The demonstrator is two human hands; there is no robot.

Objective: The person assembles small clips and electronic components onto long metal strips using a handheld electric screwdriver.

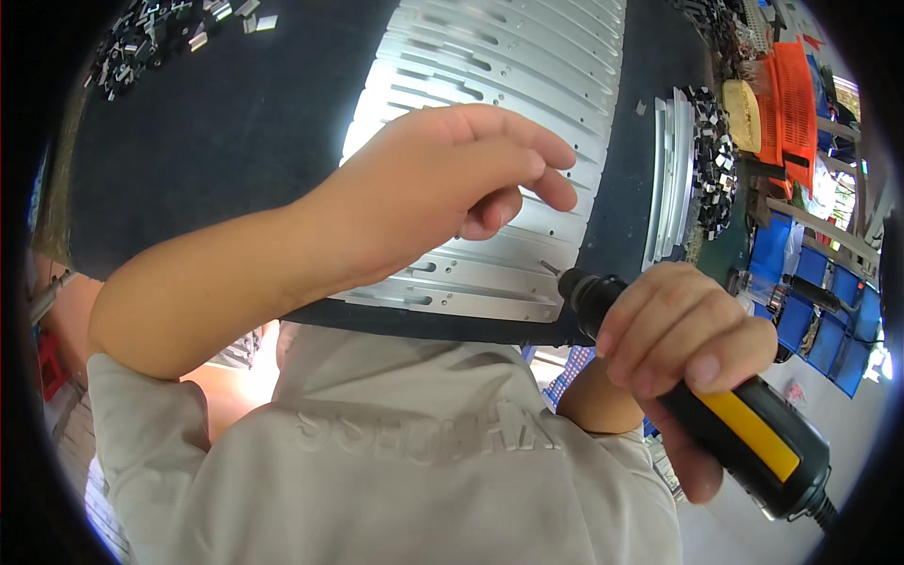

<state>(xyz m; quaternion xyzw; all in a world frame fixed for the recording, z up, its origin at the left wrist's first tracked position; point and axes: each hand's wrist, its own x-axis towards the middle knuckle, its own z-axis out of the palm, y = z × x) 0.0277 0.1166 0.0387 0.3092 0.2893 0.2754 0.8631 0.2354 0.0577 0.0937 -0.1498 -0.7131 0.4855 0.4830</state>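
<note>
Screwdriver (744, 424), black and yellow, powered, is gripped in right hand (683, 344), fingers wrapped tight, tip at near edge of slotted aluminium plates (508, 85) on dark desk (235, 132). Left hand (443, 188) hovers over plates, fingers loosely curled, holding nothing visible. Keep bit square, steady plate.

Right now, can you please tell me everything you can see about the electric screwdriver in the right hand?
The electric screwdriver is a thick black tool with a yellow strip along its body, plastic by its look. The right hand is wrapped around its middle. It lies tilted, its dark front end pointing up-left with a thin metal bit at the near edge of the metal strips. A black cable leaves its rear end at the lower right. Whether the bit touches the metal is unclear.
</note>
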